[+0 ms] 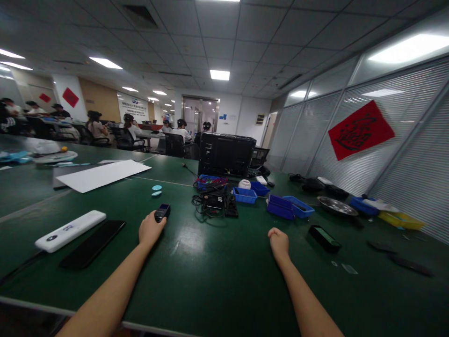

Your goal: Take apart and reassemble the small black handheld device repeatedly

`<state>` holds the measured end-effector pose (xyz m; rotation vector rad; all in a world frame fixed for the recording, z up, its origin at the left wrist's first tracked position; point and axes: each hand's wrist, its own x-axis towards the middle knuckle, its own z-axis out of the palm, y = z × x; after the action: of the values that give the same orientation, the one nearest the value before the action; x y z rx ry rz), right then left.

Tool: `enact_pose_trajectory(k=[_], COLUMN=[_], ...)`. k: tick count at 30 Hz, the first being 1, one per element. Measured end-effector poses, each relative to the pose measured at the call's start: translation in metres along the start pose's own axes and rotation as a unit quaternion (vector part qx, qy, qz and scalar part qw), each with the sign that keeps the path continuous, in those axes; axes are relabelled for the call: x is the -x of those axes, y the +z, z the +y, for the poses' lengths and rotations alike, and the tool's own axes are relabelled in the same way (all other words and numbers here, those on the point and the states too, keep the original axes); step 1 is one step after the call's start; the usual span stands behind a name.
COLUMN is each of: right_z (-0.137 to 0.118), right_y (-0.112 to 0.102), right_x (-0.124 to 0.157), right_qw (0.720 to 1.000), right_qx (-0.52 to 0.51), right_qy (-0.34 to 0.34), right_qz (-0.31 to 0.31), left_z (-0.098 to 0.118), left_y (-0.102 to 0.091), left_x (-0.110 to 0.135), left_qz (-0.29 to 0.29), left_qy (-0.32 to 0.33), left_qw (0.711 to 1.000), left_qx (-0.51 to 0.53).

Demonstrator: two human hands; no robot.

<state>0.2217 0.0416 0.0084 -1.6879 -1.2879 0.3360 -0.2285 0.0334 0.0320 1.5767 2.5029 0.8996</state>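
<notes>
My left hand (150, 229) is closed around a small black handheld device (162, 213) with what looks like a screen at its upper end. It rests at the green tabletop (210, 262), left of the middle. My right hand (279, 242) lies on the same table as a loose fist, and nothing shows in it. To its right sits a black open box (324, 238) with a green inside. Left of my left hand are a black flat pad (94, 244) and a long white device (71, 230) with a cable. Two pale blue round pieces (156, 190) lie beyond my left hand.
A black monitor (227, 154) stands at the back behind tangled black cables (210, 201). Blue bins (244, 195), a ball (244, 184), a metal dish (337, 206) and a yellow tray (401, 220) line the right. A white board (104, 175) lies left. Several people sit farther back.
</notes>
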Motion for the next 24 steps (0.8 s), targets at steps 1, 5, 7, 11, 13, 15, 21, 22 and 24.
enact_pose_trajectory(k=[1, 5, 7, 11, 13, 15, 21, 22, 24], right_z=[0.0, 0.0, -0.001, -0.002, -0.004, -0.004, -0.013, -0.017, -0.027], right_y=[0.0, -0.001, 0.0, 0.0, 0.0, 0.0, 0.009, 0.012, 0.022], right_x=[0.0, 0.0, 0.0, 0.0, 0.001, 0.001, 0.008, 0.011, 0.02], right_qw=[1.0, 1.0, 1.0, 1.0, 1.0, 1.0, 0.999, 0.999, 0.997], right_qx=[0.002, 0.007, 0.006, 0.007, 0.005, 0.0, -0.023, -0.025, -0.025], right_qy=[0.001, -0.001, -0.004, -0.002, -0.003, -0.003, -0.023, -0.031, -0.051], right_qz=[-0.002, -0.001, 0.0, -0.005, -0.006, -0.005, -0.011, -0.02, -0.048], left_z=[0.001, 0.006, 0.008, 0.014, 0.017, 0.02, 0.035, 0.039, 0.048], left_y=[-0.001, -0.002, 0.0, 0.003, 0.004, 0.006, 0.016, 0.018, 0.022], left_x=[0.001, 0.007, 0.011, 0.018, 0.022, 0.025, 0.039, 0.042, 0.05], left_qz=[-0.002, -0.023, -0.037, -0.066, -0.083, -0.1, -0.134, -0.138, -0.145], left_qy=[-0.001, 0.009, 0.022, 0.056, 0.077, 0.096, 0.144, 0.15, 0.167], left_qw=[1.0, 1.0, 0.999, 0.996, 0.993, 0.989, 0.979, 0.978, 0.974], left_qx=[0.001, 0.013, 0.021, 0.037, 0.047, 0.057, 0.051, 0.05, 0.052])
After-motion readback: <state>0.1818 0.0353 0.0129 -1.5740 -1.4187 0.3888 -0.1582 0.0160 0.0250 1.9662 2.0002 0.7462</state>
